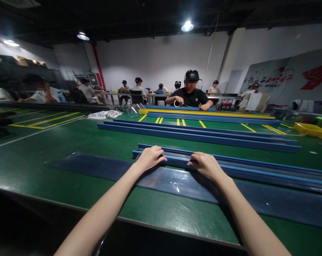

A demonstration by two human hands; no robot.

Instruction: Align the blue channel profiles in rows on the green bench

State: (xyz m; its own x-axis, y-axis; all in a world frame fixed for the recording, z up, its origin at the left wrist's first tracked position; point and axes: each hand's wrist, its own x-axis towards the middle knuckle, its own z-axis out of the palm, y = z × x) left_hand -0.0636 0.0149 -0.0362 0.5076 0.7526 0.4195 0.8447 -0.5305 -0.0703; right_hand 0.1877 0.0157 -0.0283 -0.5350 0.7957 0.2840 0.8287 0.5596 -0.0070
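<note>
A long blue channel rail (246, 170) lies across the green table in front of me. My left hand (151, 157) is closed over its near edge close to the left end, the fingers curled into the channel and the thumb stretched along the front side. Farther right, my right hand (205, 164) grips the same edge between bent fingers and thumb; its fingertips are partly hidden. Beneath my forearms, a flat dark blue strip under glossy clear film (174, 180) stretches along the table, nearer to me than the rail.
More blue rails (198, 136) lie beyond, with a yellow rail (209, 113) behind them. Across the green table (56, 142), a person in black (194, 94) handles a roll of tape (177, 103). A yellow bin (310, 130) stands at right; clear plastic packaging (104, 114) lies at back left.
</note>
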